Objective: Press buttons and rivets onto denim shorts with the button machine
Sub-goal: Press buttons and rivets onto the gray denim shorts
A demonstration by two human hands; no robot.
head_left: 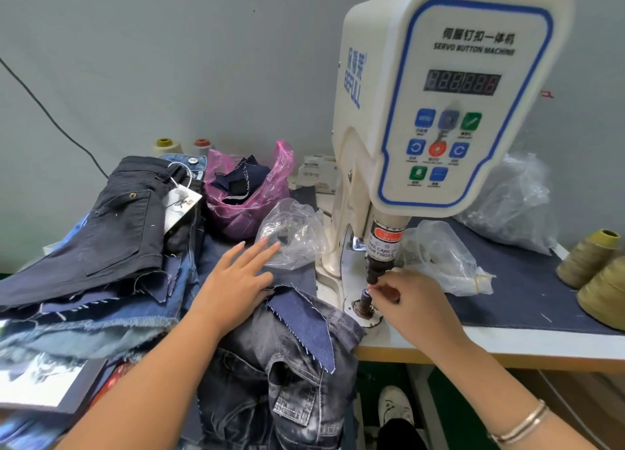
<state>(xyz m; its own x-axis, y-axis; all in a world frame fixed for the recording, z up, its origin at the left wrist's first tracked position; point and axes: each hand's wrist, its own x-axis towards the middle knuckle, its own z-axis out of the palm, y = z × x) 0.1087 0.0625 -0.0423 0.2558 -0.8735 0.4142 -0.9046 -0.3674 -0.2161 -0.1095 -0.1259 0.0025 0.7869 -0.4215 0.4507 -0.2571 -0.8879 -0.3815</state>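
Denim lies in a heap just left of the button machine (439, 111), and the grey washed shorts (291, 382) hang over the table edge in front of the machine's base, below and left of the lower die (364, 302). A dark blue scrap (304, 317) rests on top of them, its corner near the die.

The step in hand seems to be loading the machine, not pressing. The right hand (416, 300) is at the lower die, directly under the punch (375, 273); its fingertips are pinched close together at the top of the die, as if they set a small button or rivet part there. The part itself is too small to see, so I cannot tell what the fingers grasp, or if they grasp anything. The left hand (236, 280) is left of the machine, flat on the denim with the fingers straight and spread, holding nothing; its fingertips reach to a clear plastic bag (294, 233) that stands just left of the machine's column and seems to contain small metal pieces.

No cloth covers the die yet. So, in my judgement, the next move calls for seating the part squarely, taking the right fingers away from under the punch, and then drawing the shorts over the die so that the marked place sits exactly on it. The danger is plain: the fingers are between punch and die.
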